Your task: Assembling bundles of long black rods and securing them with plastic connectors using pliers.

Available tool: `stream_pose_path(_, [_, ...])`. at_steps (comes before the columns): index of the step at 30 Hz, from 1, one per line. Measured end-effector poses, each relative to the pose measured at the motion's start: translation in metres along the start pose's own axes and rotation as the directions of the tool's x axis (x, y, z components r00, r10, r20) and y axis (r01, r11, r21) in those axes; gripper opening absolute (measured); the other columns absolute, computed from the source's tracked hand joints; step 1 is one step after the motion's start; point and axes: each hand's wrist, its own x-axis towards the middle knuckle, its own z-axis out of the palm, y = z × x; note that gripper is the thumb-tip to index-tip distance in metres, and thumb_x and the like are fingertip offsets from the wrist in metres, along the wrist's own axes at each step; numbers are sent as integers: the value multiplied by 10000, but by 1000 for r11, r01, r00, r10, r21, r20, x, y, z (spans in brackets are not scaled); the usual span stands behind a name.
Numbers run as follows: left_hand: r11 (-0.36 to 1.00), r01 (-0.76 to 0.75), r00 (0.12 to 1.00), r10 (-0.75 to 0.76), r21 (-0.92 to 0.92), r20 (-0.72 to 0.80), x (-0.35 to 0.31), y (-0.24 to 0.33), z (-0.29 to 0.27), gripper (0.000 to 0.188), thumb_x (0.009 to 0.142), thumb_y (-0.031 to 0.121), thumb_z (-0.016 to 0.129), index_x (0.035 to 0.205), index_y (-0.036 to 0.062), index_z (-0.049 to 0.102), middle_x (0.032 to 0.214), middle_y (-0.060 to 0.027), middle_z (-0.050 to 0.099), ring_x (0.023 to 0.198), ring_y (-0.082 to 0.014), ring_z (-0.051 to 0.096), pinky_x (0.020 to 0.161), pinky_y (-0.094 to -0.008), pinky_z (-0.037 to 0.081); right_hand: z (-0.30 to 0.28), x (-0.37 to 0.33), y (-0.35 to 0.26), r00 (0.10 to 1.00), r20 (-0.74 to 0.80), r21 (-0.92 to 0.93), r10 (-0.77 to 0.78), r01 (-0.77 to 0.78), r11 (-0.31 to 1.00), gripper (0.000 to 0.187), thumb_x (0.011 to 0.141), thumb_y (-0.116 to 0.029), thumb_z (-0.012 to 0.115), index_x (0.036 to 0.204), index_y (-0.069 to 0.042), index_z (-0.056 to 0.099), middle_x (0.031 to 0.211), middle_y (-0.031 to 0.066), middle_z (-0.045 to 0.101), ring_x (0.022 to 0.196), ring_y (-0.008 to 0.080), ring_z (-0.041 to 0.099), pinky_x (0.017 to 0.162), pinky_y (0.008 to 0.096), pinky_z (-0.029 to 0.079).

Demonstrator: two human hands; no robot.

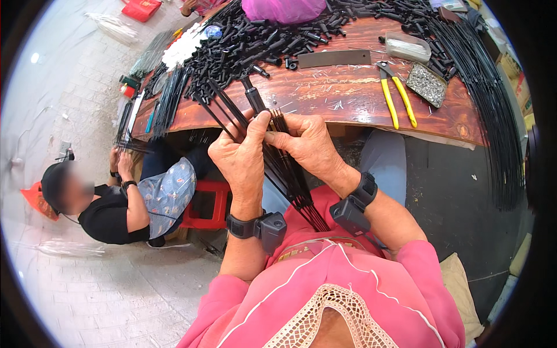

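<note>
Well — black rods (292, 181) slant between left hand (242, 153) and right hand (313, 145).

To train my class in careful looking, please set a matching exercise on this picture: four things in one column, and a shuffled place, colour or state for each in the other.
Column one
1. Central bundle of thin rods
2. Pliers
3. Stool
4. Flat dark strip

Column two
A. Yellow-handled
B. Lying just left of the pliers
C. Held by the left hand and right hand
D. Red

Pairs: 1-C; 2-A; 3-D; 4-B
</note>
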Motion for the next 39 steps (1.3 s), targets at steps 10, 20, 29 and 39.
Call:
stream_pose_path(10, [986, 53, 997, -61, -160, -45, -5, 1, -3, 168, 841, 45, 730, 956, -60, 667, 811, -55, 670, 707, -96, 617, 636, -217, 496, 15, -4, -6, 998, -11, 29, -69, 70, 997, 200, 848, -67, 679, 1019, 35, 690, 764, -8, 663, 695, 24, 538, 587, 222, 467])
stream_pose_path(20, [919, 102, 993, -117, -382, -16, -5, -14, -5, 111, 887, 35, 670, 971, -21, 622, 844, -83, 673, 726, -155, 659, 653, -253, 548, 10, -13, 2, 988, -137, -159, 75, -97, 983, 227, 774, -139, 786, 701, 37, 662, 618, 29, 630, 603, 46, 534, 515, 254, 435])
stream_pose_path(29, [809, 257, 966, -205, -528, 155, -7, -18, -18, 155, 934, 110, 620, 1035, -3, 585, 910, -109, 666, 822, -224, 674, 735, -329, 565, -4, -7, -1, 982, 70, 76, 176, -181, 981, 327, 803, -232, 791, 605, -24, 634, 551, -28, 555, 470, 28, 463, 413, 200, 356])
stream_pose_path(39, [741, 302, 953, -213, -600, 217, -9, -19, -25, 223, 938, 150, 618, 1090, -3, 562, 947, -133, 665, 882, -228, 661, 809, -340, 544, 0, -11, -1, 971, 51, 49, 234, -236, 970, 339, 819, -321, 769, 651, -54, 645, 610, -27, 584, 466, 21, 472, 384, 174, 337])
